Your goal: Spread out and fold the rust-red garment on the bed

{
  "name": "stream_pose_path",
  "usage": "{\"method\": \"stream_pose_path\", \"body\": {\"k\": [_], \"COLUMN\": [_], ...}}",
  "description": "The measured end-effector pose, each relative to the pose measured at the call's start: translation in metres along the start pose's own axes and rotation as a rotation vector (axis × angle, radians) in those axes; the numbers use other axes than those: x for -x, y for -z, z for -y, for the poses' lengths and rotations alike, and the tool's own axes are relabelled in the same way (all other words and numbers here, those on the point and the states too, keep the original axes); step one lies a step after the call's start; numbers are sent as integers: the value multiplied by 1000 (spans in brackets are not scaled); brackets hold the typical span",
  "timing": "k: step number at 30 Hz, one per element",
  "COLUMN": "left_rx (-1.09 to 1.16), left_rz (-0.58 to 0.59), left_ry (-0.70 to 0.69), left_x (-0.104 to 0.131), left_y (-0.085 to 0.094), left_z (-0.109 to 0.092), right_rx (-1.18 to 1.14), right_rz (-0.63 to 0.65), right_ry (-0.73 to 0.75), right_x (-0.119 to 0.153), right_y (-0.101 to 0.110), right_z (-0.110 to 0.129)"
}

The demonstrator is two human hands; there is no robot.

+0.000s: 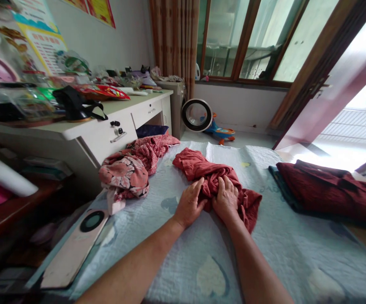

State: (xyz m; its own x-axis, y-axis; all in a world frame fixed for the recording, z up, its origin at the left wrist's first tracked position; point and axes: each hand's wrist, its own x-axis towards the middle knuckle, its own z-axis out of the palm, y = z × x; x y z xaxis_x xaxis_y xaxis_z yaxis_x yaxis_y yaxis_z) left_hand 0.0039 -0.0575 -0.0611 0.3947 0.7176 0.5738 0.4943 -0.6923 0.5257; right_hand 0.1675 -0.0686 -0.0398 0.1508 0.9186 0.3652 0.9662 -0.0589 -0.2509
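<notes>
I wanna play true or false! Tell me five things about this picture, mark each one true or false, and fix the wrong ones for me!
1. The left grip and right grip, a person's bare hands, both touch the red cloth. True.
2. The flowered cloth is to the right of the red cloth in the picture. False: the flowered cloth is to the left.
3. A blue and orange toy is on the floor. True.
4. The curtain is bright blue. False: the curtain is brown.
5. The folded dark red clothes are on the right side of the picture. True.
</notes>
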Motion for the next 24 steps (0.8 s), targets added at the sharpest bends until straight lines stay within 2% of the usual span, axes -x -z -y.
{"method": "stream_pose_path", "body": {"k": [5, 12, 16, 19, 24], "left_rx": [-55, -27, -14, -20, -3], "left_rz": [2, 10, -109, -184, -322], "left_ry": [-37, -4, -20, -21, 109], "left_x": [-3, -6, -3, -2, -3], "left_y": [2, 19, 34, 44, 58], "left_z": [0, 1, 1, 2, 16], "right_rx": [-68, -273, -393, -478, -609], "right_rz": [-37, -83, -58, -65, -101], "right_ry": [60, 287, 342, 328, 229], "right_x": [2, 4, 5, 4, 0], "right_y": [6, 16, 27, 38, 45], "right_z": [3, 1, 6, 7, -5]}}
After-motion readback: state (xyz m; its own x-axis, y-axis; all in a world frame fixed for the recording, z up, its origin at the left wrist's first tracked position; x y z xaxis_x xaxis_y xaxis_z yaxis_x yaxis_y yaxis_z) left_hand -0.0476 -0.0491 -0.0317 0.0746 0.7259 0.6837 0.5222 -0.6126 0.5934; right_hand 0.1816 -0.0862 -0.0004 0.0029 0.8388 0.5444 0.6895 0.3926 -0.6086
